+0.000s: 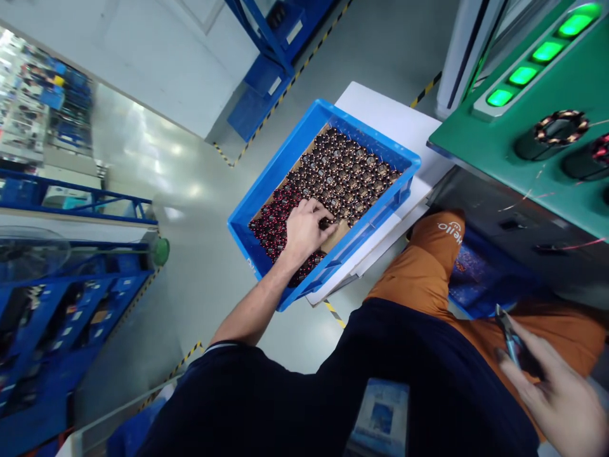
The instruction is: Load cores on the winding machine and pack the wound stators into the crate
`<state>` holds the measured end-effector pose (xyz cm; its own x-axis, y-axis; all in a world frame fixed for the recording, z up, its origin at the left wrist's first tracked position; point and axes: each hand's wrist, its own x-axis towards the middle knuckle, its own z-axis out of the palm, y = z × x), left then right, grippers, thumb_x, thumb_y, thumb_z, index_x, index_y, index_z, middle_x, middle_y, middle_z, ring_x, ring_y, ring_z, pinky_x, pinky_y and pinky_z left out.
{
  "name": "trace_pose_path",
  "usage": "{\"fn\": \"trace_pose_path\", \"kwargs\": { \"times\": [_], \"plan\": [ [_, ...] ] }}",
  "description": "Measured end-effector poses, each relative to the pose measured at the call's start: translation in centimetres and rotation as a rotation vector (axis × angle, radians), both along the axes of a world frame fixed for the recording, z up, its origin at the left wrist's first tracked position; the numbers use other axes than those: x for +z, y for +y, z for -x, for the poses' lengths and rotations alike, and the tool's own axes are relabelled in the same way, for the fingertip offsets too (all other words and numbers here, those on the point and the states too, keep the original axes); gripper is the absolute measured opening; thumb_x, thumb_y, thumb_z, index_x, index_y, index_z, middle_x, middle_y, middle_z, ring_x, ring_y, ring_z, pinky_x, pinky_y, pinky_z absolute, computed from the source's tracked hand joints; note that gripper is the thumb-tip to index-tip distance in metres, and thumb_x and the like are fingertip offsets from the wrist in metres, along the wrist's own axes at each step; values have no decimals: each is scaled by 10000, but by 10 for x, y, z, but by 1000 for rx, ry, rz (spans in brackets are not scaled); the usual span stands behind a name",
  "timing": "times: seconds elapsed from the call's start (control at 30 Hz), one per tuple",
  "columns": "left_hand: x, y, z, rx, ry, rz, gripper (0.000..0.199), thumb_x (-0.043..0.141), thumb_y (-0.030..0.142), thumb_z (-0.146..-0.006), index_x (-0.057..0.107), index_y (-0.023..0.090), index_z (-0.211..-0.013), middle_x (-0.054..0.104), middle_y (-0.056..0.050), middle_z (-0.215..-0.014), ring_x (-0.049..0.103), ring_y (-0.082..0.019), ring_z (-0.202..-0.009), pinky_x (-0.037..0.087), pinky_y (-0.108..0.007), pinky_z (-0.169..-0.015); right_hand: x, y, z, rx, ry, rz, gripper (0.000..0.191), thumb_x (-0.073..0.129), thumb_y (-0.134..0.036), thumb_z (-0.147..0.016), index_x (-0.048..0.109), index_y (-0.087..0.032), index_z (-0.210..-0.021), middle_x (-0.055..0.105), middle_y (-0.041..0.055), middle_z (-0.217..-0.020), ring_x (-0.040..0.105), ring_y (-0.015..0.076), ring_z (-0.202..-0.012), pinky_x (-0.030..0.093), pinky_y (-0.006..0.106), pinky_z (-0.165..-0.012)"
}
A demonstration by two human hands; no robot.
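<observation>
My left hand [307, 228] reaches into a blue plastic crate [271, 181], its fingers and thumb closed around a small wound stator [327, 223]. Rows of copper-coloured stators [347, 171] fill the far part of the crate, and red-wound stators [273, 219] lie nearer its left end. Brown cardboard [339, 238] shows beside my thumb. Over my lap at the lower right, my right hand [547, 387] grips a pair of cutting pliers [512, 343], jaws pointing up and away from me. Part of their handles is hidden in the palm.
The crate rests on a white stand [361, 105]. To the right is a green machine panel [514, 136] with lit green buttons [547, 51] and larger stators [554, 133] with loose wires. Beneath it sits a blue bin [495, 273]. Blue racks [95, 285] stand at left.
</observation>
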<state>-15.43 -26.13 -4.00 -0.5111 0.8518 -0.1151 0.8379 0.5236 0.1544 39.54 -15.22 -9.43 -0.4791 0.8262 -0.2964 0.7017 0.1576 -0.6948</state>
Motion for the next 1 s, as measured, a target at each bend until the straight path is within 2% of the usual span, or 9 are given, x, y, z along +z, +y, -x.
{"fn": "trace_pose_path", "kwargs": {
  "times": [0.07, 0.17, 0.27, 0.37, 0.47, 0.63, 0.8, 0.9, 1.0],
  "plan": [
    [6, 0, -1, 7, 15, -17, 219, 932, 377, -1056, 838, 216, -1171, 787, -142, -1323, 662, -382, -1298, 572, -535, -1114, 4, 2, 4, 17, 9, 71, 591, 831, -703, -991, 772, -695, -1579, 900, 173, -1225, 817, 389, -622, 643, 611, -628],
    [26, -3, -13, -16, 8, -121, 398, 1006, 439, -1006, 770, 204, -1224, 779, -158, -1330, 692, -395, -1281, 589, -544, -1113, 5, -1, 9, 48, 81, -7, 565, 877, -640, -1015, 822, -579, -1574, 921, 142, -1263, 932, 417, -937, 743, 553, -749],
    [51, 11, -39, -112, -56, -493, 474, 1037, 535, -987, 751, 257, -1244, 795, -109, -1313, 739, -383, -1276, 597, -554, -1145, 6, -8, 21, 88, 92, -49, 596, 739, -584, -1145, 763, -386, -1706, 892, 141, -1473, 927, 386, -1251, 787, 530, -989],
    [75, 57, -79, -273, -149, -763, 322, 980, 507, -1065, 803, 320, -1258, 810, -87, -1362, 751, -369, -1349, 595, -588, -1232, 14, -15, 40, 85, 62, 17, 634, 603, -559, -1228, 687, -264, -1783, 814, 185, -1653, 856, 365, -1453, 723, 559, -1224],
    [89, 123, -126, -446, -258, -820, 159, 873, 421, -1138, 867, 360, -1284, 781, -103, -1524, 705, -396, -1469, 570, -657, -1317, 30, -20, 53, 87, 72, 69, 646, 590, -534, -1240, 644, -261, -1823, 785, 182, -1696, 812, 353, -1526, 657, 593, -1344],
    [81, 212, -189, -785, -293, -843, 252, 937, 298, -1035, 881, 359, -1273, 678, -102, -1786, 561, -480, -1702, 479, -763, -1410, 48, -31, 45, 105, 141, 8, 629, 644, -432, -1211, 632, -348, -1834, 847, 142, -1515, 884, 359, -1360, 784, 538, -1132],
    [46, 261, -206, -828, -390, -836, 439, 1114, 266, -768, 857, 374, -1107, 743, -62, -1690, 509, -524, -1739, 285, -896, -1503, 38, -43, 19, 38, 182, -61, 669, 688, -376, -1151, 632, -443, -1814, 858, 84, -1174, 913, 363, -1040, 813, 510, -885],
    [36, 261, -207, -879, -317, -866, 394, 1138, 329, -775, 864, 374, -1055, 754, -41, -1672, 512, -506, -1714, 129, -931, -1538, 31, -50, 12, -30, 208, -80, 638, 731, -346, -1120, 707, -363, -1757, 808, 73, -1052, 849, 312, -872, 759, 446, -738],
    [50, 221, -221, -873, -319, -1010, 263, 1066, 396, -917, 888, 330, -1099, 785, -70, -1637, 652, -474, -1598, 293, -898, -1498, 39, -56, 13, -140, 221, -77, 579, 715, -323, -1161, 738, -285, -1739, 761, 59, -1044, 795, 256, -904, 725, 412, -810]
  ]
}}
